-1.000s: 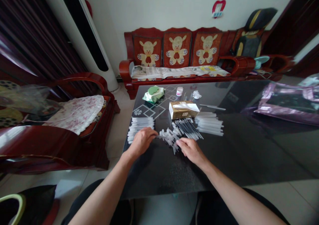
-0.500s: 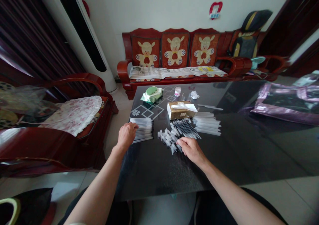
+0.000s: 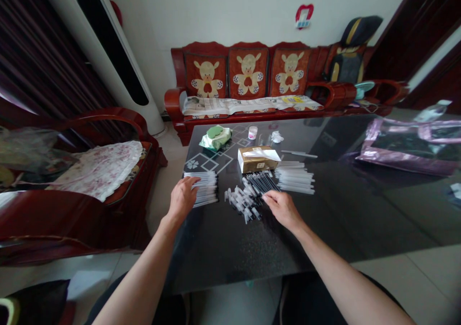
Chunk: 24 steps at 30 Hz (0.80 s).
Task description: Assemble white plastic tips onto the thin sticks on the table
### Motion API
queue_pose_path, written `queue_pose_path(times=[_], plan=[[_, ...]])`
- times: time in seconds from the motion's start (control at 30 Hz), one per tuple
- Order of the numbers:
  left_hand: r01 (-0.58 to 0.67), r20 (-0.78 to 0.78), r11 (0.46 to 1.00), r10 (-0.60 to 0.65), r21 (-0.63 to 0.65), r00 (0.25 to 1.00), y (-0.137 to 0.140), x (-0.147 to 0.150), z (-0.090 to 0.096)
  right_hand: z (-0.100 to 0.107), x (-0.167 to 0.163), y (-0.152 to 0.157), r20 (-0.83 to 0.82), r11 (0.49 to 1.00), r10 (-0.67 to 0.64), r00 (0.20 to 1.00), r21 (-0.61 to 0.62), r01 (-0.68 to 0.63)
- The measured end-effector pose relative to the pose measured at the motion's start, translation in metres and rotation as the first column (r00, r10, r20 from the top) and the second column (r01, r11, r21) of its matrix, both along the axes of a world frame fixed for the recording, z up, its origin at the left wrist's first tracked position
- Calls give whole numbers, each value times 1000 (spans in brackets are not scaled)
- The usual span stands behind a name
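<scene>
Black pen refills (image 3: pixel 260 182) lie just beyond the fingertips of my right hand (image 3: pixel 283 210), the nearer hand, their long axes slanting from far left to near right. That hand's thumb and fingers are drawn together; I cannot tell whether they grasp anything. Between my hands is a loose heap of whitish pen caps (image 3: pixel 242 201). My left hand (image 3: pixel 183 198) curls over the left ends of translucent pens (image 3: pixel 208 188) lying crosswise; its hold is unclear. Right of the refills lie pale pen barrels (image 3: pixel 294 177); behind, a gold tissue box (image 3: pixel 258 164).
</scene>
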<state>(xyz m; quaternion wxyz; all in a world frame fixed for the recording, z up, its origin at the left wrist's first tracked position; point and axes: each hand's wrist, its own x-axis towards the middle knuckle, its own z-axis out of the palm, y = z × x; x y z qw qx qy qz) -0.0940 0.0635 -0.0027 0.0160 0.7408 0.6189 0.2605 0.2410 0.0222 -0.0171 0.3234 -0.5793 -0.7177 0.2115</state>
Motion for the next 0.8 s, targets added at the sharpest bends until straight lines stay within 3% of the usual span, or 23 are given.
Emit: queue_pose_path(times=[0.1, 0.17, 0.3, 0.43, 0.8], plan=[[74, 67, 997, -76, 28, 995, -8, 12, 3, 3, 34, 14, 238, 977, -211, 948, 35, 209], [119, 89, 992, -121, 36, 989, -13, 19, 5, 5, 57, 20, 403, 932, -348, 846, 54, 357], [163, 111, 986, -167, 46, 980, -17, 25, 5, 5, 88, 26, 614, 862, -409, 676, 17, 506], [165, 115, 986, -168, 37, 979, -17, 27, 4, 2, 94, 25, 691, 845, -363, 625, -38, 533], [154, 163, 988, -157, 33, 974, -20, 29, 8, 8, 82, 23, 737, 878, -321, 595, -4, 479]])
